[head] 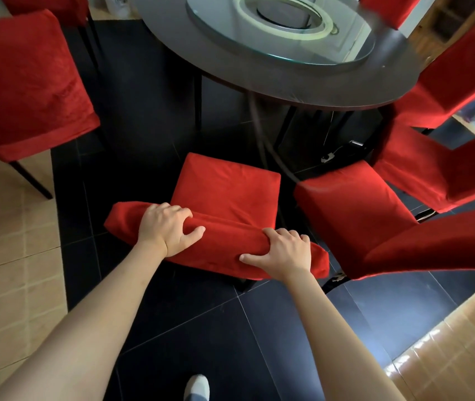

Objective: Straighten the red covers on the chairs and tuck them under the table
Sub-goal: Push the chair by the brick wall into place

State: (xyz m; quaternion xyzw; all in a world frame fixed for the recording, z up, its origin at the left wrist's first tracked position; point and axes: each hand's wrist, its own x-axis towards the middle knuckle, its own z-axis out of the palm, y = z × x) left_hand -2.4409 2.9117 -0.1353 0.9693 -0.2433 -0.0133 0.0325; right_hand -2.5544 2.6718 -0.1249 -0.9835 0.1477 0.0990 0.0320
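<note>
**Both hands on the chair's top rail**

Your left hand (pixel 169 227) and your right hand (pixel 282 253) each grip the red fabric-covered top rail of the middle chair (pixel 216 241), low of centre in the frame. On both, the fingers curl over the far side of the rail and the thumb lies on the near face. The chair's square red seat (pixel 227 186) points up the frame toward the round dark table (pixel 302 85), its front edge near the table's rim but not under it.

Count six red-covered chairs that you can see in whole or part: the one you hold, one at upper left (pixel 25 91), three fanned down the right side (pixel 354 221), and a corner of one at the top right beyond the table. A seventh patch of red at the top left edge is too cropped to tell.

One round glass turntable (pixel 346 57) sits on the table. No readable writing shows anywhere. One white-socked foot (pixel 198 386) stands on the black tiled floor (pixel 259 328) at the bottom edge.
</note>
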